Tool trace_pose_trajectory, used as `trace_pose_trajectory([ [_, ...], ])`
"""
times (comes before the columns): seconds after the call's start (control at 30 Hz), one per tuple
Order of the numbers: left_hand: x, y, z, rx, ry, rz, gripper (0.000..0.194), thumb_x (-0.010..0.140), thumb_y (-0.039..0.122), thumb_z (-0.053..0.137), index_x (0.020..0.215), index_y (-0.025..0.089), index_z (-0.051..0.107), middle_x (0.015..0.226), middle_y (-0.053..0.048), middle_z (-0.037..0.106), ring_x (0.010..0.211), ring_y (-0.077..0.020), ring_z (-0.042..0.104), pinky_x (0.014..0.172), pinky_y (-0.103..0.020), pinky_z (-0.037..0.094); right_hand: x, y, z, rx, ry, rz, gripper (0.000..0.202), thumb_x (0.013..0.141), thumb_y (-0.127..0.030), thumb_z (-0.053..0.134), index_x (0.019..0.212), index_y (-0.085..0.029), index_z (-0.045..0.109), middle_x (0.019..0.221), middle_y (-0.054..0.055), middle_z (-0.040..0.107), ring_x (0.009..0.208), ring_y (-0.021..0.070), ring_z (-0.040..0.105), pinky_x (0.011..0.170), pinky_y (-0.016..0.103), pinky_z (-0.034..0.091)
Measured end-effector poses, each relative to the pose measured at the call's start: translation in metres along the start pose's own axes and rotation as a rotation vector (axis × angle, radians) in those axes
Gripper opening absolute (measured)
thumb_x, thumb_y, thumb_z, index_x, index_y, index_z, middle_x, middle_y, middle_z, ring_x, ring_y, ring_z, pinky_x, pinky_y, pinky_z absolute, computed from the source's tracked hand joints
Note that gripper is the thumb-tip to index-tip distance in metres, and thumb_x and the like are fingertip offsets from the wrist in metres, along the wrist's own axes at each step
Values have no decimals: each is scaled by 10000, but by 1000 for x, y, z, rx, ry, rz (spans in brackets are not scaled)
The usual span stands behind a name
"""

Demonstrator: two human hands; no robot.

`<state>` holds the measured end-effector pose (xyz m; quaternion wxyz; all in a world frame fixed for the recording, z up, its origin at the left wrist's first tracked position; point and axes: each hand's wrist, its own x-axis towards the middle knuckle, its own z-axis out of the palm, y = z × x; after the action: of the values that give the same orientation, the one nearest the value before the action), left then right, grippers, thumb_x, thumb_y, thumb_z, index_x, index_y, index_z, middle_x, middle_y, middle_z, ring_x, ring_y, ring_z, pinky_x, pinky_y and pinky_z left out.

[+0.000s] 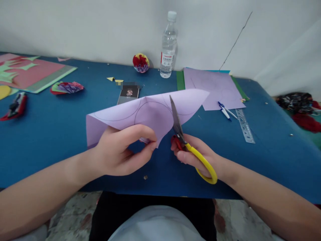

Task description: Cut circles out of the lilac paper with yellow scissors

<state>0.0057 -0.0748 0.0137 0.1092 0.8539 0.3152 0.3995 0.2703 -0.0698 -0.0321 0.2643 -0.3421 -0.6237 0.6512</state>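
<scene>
A sheet of purple paper (117, 112) with circles drawn on it is pinched at a cut corner between the thumb and forefinger of my left hand (122, 150). My right hand (195, 149) grips a pair of scissors (202, 162) with one yellow and one red handle. Their dark blades point up and away, lying at the right side of the middle drawn circle, where the paper's edge is cut in a curve. The sheet bends and is held above the blue table (62, 134). My left hand's other fingers are partly hidden behind the paper.
Behind stand a water bottle (168, 47) and a colourful paper ball (140, 63). A phone (128, 93) lies partly behind the sheet. At right are more purple paper (213, 87), a compass or pen (225, 112) and a clear ruler (245, 127). A stapler (16, 105) lies left.
</scene>
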Motion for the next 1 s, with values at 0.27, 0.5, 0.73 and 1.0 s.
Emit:
trace_pose_trajectory([
  [0.27,-4,-4,2,-23,-27,54,230,896,39,707,1038,217,673,842,32,768,679,-90,730,686,-168,587,2,4,-1,59,6,-26,476,961,-647,756,995,-195,610,818,-19,543,690,144,489,623,297,425],
  [0.5,-2,-5,-2,-131,-15,38,274,858,32,709,1032,243,712,797,32,773,605,-99,709,573,-173,573,3,3,0,48,29,-50,426,976,-591,747,943,-205,571,800,-27,520,678,139,464,618,299,407],
  [0.73,3,-6,-1,-38,110,-88,246,923,118,703,1126,233,782,1071,-40,866,912,-197,829,827,-249,676,2,1,0,-33,74,-21,356,973,-539,708,931,-210,581,780,-25,520,673,145,453,610,302,394],
  [1.0,6,0,2,-23,122,-214,168,911,76,728,979,213,798,920,5,867,646,-119,765,618,-179,625,2,0,1,-29,82,-8,355,951,-544,705,937,-210,585,778,-21,524,673,149,459,616,305,402],
])
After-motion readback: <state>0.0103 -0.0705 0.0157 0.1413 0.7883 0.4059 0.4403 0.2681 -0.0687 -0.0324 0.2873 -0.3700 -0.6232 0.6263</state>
